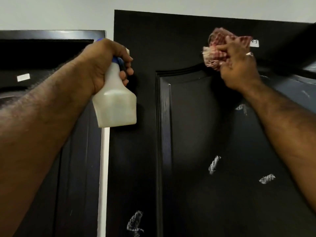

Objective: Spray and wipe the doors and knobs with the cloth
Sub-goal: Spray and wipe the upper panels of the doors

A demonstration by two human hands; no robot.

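Hands: your left hand (106, 64) is wrapped tight round the neck of the spray bottle, and your right hand (239, 65) squeezes the cloth in a bunch, up high.
Door: the big black door (188, 134) fills the view in front of you. You stand close so both arms can reach its top part.
Other door: a second dark door (42, 65) sits to your left, past a white strip of frame.
Spray bottle: the pale bottle (116, 103) hangs upright near the door's left edge, ready to squirt, I think.
Cloth: the red checked cloth (217, 52) presses on the door near the top, just left of a small white label (254, 43), so you can rub there.
White marks: smudges (214, 165) lower on the door look like they need wiping next.
Knobs: none show.
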